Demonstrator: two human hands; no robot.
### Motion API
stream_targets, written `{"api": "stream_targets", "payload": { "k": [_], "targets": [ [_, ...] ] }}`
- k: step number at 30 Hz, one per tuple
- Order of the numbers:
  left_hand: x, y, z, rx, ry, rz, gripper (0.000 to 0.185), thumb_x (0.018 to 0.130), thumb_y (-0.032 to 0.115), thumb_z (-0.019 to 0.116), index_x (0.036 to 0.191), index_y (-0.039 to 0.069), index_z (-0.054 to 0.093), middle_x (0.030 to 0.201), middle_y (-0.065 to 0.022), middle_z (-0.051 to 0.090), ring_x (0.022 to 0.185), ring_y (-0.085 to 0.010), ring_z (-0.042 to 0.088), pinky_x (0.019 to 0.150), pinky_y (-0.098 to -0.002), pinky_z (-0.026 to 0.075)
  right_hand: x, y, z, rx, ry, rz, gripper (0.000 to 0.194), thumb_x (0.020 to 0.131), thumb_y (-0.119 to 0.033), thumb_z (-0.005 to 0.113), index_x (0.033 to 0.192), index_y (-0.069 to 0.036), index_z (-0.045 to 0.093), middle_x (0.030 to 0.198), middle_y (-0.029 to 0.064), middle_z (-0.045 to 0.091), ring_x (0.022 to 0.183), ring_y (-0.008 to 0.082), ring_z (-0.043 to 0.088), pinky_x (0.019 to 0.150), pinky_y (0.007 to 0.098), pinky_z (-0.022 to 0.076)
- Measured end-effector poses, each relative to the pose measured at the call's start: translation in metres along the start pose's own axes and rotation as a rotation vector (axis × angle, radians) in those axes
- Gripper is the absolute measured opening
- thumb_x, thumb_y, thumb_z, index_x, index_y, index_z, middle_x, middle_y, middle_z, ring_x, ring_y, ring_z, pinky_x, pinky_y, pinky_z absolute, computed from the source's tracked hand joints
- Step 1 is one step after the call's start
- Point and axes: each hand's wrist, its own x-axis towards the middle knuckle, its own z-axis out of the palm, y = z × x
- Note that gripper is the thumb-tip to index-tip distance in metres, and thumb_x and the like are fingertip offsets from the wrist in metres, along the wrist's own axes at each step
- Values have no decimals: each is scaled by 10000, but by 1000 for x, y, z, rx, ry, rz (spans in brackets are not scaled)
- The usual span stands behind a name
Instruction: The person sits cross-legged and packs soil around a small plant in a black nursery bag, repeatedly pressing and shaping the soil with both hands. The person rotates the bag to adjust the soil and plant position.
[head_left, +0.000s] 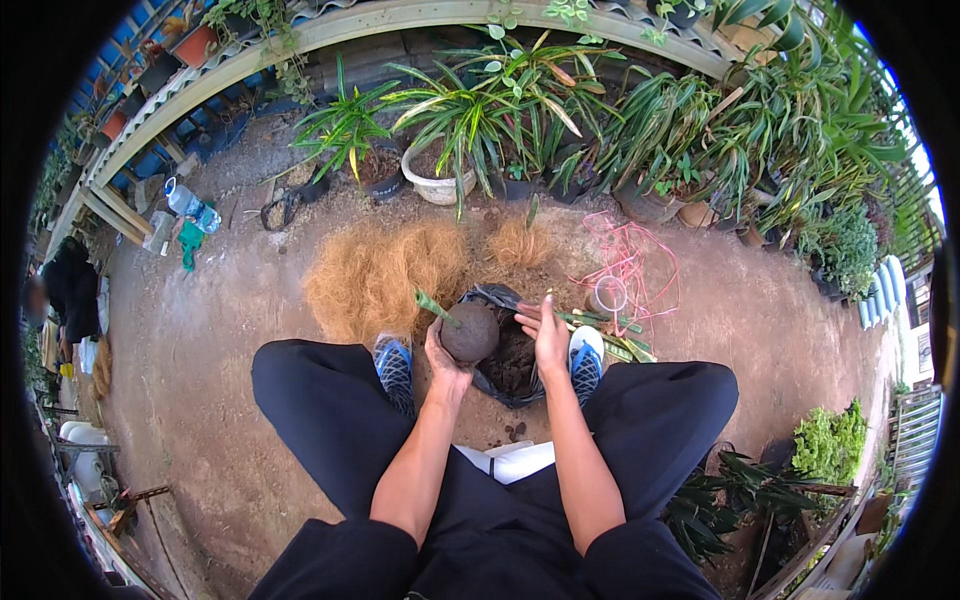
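Observation:
My left hand (448, 358) cups a round ball of dark soil (471, 332) from below and the side. Out of the ball's upper left side sticks a short green plant cutting (431, 303). To the right, my right hand (550, 337) is apart from the ball, fingers extended and nothing in it. Between my feet lies a black plastic bag (491, 294), its mouth open on loose dark soil (510, 360). The ball and my left hand hide part of the bag's left side. Just beyond the bag is a large heap of brown coir fibre (382, 270).
A smaller fibre tuft (519, 244) lies beyond the bag. Tangled pink plastic twine (637, 255) surrounds a clear plastic cup (609, 294), near cut green stems (619, 346). Potted plants (442, 176) line the far side. A water bottle (193, 208) stands left; a person (71, 285) is farther left.

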Motion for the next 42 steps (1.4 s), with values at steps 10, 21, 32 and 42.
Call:
{"api": "stream_targets", "payload": {
  "k": [10,21,32,42],
  "targets": [
    [34,6,-25,21,-26,35,612,900,573,510,1361,173,541,1403,-127,543,1268,-375,543,997,-613,457,8,113,-14,-940,-52,82,412,868,-316,697,1042,58,693,1001,253,708,928,406,686,856,445,526],
    [30,-1,-2,-41,25,-101,696,861,587,543,1416,174,466,1426,-145,501,1313,-395,487,1051,-670,381,41,133,-20,-1559,-371,-85,914,737,-137,771,1521,-36,313,1586,164,279,1489,338,223,1177,454,302],
    [33,-9,6,-118,73,-150,631,915,559,482,1387,141,496,1399,-168,528,1290,-392,520,1041,-658,428,79,123,-31,-1468,-378,255,992,711,-184,819,1530,-26,284,1542,219,347,1421,328,381,1182,460,309],
    [30,-12,-2,-68,106,-151,634,910,562,482,1386,144,500,1396,-147,544,1278,-367,539,1035,-639,438,69,140,-42,-1228,-227,137,710,785,-168,786,1389,-11,445,1281,287,575,1230,430,545,1046,461,456]
  ]
}}
